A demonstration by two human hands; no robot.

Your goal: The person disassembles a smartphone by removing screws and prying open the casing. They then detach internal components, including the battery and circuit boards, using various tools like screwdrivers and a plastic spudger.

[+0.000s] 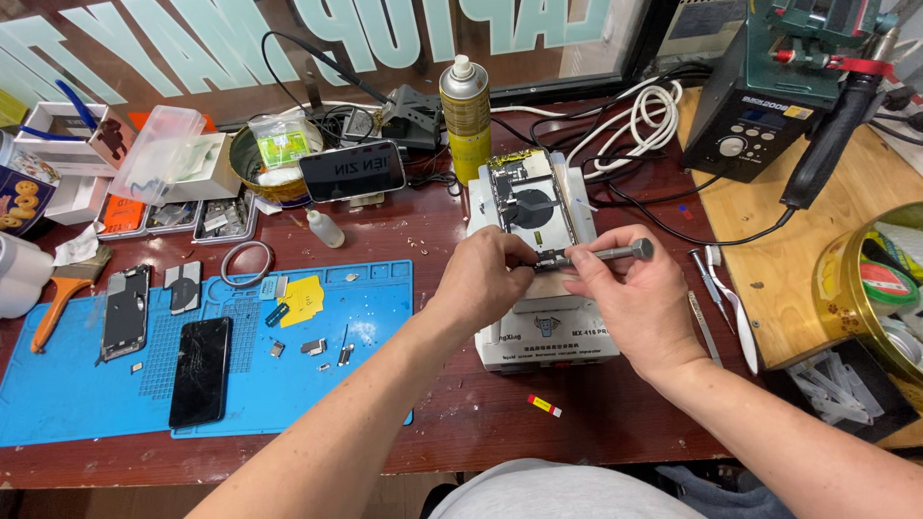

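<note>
An opened phone with its insides bare lies on a white heating machine at the middle of the desk. My right hand holds a grey metal screwdriver almost level, its tip pointing left at the phone's near end. My left hand pinches a small dark part right at the screwdriver tip, resting on the machine's top. Both forearms reach in from the bottom of the view.
A blue work mat at left carries a cracked black phone, another phone body, a yellow slip and small parts. A spray can, a propped phone, parts trays, tweezers, a soldering station and cables stand around.
</note>
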